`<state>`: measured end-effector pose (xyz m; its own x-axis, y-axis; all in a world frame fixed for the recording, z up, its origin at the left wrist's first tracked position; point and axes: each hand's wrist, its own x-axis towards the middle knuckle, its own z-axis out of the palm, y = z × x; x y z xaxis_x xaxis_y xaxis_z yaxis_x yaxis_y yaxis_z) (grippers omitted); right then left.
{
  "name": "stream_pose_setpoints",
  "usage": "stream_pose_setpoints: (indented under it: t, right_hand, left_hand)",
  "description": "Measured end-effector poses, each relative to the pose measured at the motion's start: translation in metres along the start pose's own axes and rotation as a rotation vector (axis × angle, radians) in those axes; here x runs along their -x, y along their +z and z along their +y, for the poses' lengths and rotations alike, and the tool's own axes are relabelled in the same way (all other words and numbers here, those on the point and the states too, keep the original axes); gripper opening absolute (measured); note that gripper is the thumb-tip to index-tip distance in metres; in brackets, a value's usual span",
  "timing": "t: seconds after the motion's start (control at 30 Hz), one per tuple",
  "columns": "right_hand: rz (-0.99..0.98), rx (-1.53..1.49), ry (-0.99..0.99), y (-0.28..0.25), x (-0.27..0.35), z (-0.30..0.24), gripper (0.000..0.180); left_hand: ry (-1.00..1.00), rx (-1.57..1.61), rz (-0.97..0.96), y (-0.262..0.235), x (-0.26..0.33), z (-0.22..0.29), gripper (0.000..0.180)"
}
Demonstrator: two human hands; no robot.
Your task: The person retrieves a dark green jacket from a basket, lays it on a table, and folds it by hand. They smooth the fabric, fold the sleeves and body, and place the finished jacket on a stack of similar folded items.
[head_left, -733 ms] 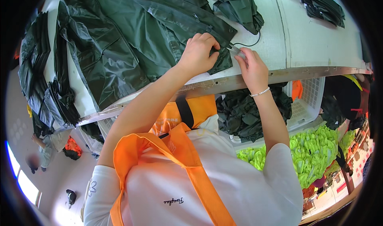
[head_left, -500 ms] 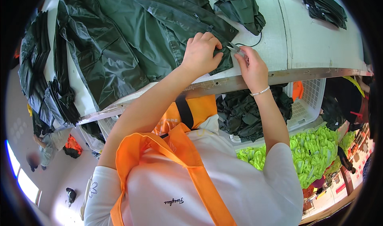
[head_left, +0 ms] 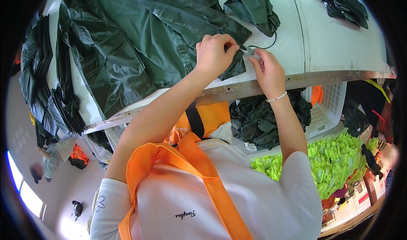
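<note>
A dark green coated jacket (head_left: 140,32) lies spread over the white table, its front placket running toward my hands. My left hand (head_left: 215,53) pinches a bit of its edge near the lower corner, thumb and forefinger pressed together. Small metal thread snips (head_left: 249,51) sit in my right hand (head_left: 270,69), blades pointing left at the pinched spot. Their tips come close to my left fingertips; whether a thread lies between them is too small to tell. A beaded bracelet circles my right wrist.
The table's metal edge (head_left: 263,84) runs below my hands. Folded dark pieces (head_left: 341,6) lie at the far right, a bunched green piece (head_left: 252,11) behind the jacket. Dark garments hang at left. Below are a white crate (head_left: 326,113) and bright yellow-green bundles (head_left: 335,161). People stand at both sides.
My left thumb and forefinger have closed into a tighter pinch, turned toward the snips. The jacket has shifted slightly left. My right hand has barely moved.
</note>
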<state>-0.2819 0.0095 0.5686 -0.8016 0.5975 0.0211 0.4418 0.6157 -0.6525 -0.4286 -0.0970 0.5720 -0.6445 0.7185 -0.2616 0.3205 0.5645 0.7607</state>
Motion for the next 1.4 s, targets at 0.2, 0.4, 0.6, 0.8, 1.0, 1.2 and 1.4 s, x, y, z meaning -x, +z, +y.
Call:
stream_pose_setpoints:
  t: [0.2, 0.4, 0.6, 0.8, 1.0, 1.2, 1.4]
  right_hand:
    - [0.009, 0.032, -0.005, 0.004, -0.001, 0.0, 0.018]
    - [-0.004, -0.111, 0.068, 0.004, -0.001, 0.001, 0.017]
    - [-0.008, -0.057, 0.026, 0.001, -0.003, 0.001, 0.015]
    - [0.103, -0.147, 0.028, -0.014, -0.003, 0.005, 0.019]
    - [0.45, 0.118, 0.048, -0.069, -0.065, 0.091, 0.023]
    - [0.416, 0.691, 0.151, -0.08, -0.155, 0.186, 0.034]
    - [0.178, -0.58, -0.043, -0.015, -0.127, -0.02, 0.018]
  left_hand:
    - [0.025, 0.152, -0.044, -0.004, -0.003, -0.007, 0.014]
    - [-0.052, 0.259, -0.133, -0.009, -0.004, -0.005, 0.014]
    - [-0.101, 0.276, -0.176, -0.012, -0.005, -0.005, 0.012]
    - [0.021, 0.53, -0.137, -0.066, 0.029, -0.001, 0.009]
    - [-0.504, 0.103, 0.195, -0.156, 0.237, -0.111, 0.014]
    - [-1.263, -0.061, 0.451, -0.148, 0.47, -0.265, 0.035]
    - [-1.013, 0.801, 0.617, -0.142, 0.338, -0.167, 0.03]
